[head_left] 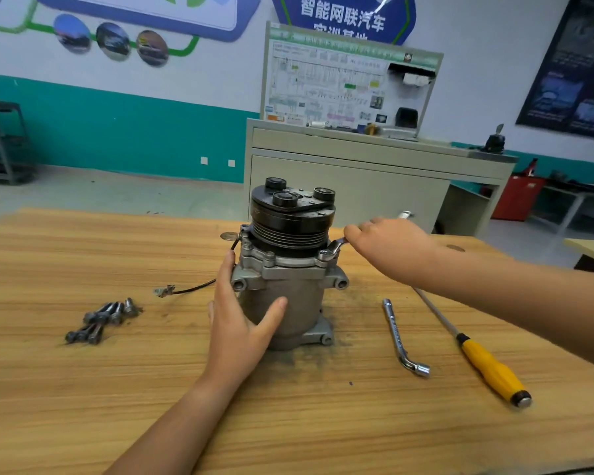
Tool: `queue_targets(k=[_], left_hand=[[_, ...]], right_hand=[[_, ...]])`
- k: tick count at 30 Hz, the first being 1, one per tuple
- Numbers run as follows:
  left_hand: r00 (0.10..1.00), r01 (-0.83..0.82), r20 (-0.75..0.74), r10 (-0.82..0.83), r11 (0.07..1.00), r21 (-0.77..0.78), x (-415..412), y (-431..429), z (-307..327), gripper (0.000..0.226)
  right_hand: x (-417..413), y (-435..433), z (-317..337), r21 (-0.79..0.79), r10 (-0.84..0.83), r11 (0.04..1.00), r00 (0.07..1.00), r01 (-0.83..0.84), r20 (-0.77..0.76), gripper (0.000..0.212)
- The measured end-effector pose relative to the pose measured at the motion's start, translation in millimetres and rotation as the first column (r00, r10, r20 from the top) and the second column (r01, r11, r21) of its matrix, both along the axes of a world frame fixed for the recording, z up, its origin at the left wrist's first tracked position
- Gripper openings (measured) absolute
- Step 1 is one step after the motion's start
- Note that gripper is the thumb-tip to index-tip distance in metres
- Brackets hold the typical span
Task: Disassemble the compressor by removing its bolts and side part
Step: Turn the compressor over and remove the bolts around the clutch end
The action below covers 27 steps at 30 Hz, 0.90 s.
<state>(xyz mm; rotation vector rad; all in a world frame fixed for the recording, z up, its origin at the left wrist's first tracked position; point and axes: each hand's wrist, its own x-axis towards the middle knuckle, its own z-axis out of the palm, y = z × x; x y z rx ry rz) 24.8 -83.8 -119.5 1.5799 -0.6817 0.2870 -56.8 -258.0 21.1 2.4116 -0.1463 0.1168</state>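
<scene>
The grey metal compressor (288, 293) stands upright in the middle of the wooden table (117, 389), its black pulley (290, 221) on top. My left hand (240, 320) wraps around the left and front of its body. My right hand (388, 245) grips a silver wrench (333, 249) whose ring end sits over a bolt on the right of the upper flange. The wrench's far end pokes out beyond my hand. Several removed bolts (100, 320) lie in a pile to the left. A black wire with a connector (167, 290) trails from the compressor's left side.
An L-shaped socket wrench (402, 337) and a yellow-handled screwdriver (487, 365) lie on the table to the right of the compressor. Dark grime marks the wood around its base. A grey cabinet with a display board (350, 173) stands behind the table.
</scene>
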Motion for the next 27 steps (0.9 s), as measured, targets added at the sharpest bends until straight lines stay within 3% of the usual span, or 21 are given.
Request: queue_targets(k=[5,7,10,13,16,18,23,27], left_hand=[[1.0,0.011,0.019,-0.011,1.0,0.008,4.6,1.6,-2.4,0.086],[0.999,0.002,0.032,-0.003,1.0,0.004,6.6,1.1,-2.0,0.082],[0.996,-0.062,0.062,0.062,0.998,-0.014,11.1,1.8,-1.1,0.075],[0.989,-0.107,0.104,0.109,0.994,-0.025,13.9,3.2,0.0,0.073],[0.987,-0.115,0.112,0.12,0.992,-0.045,12.1,3.4,0.7,0.073],[0.988,-0.112,0.102,0.116,0.992,-0.05,10.5,2.6,1.2,0.072],[0.991,-0.099,0.08,0.103,0.994,-0.048,9.4,2.6,1.6,0.071],[0.992,-0.099,0.08,0.102,0.994,-0.043,10.4,3.6,2.1,0.07]], right_hand=[[17.4,-10.0,-7.9,-0.029,0.199,0.98,0.971,-0.197,0.136,0.042],[13.2,-8.2,-4.0,0.015,0.242,0.967,0.933,-0.255,0.266,0.04],[-9.7,1.4,3.0,0.255,0.117,0.92,0.832,-0.296,0.543,0.027],[-38.4,13.0,0.9,0.249,0.1,0.908,0.753,-0.336,0.65,0.022],[-57.6,21.2,-7.9,0.24,-0.063,0.971,0.936,-0.023,0.346,0.024],[-62.4,22.2,-12.9,0.161,-0.133,0.982,0.973,0.103,0.186,0.031],[-55.7,37.8,-11.2,0.156,-0.132,0.982,0.974,0.104,0.181,0.038],[-52.6,53.2,-4.4,0.071,-0.147,0.987,0.987,0.143,0.061,0.038]])
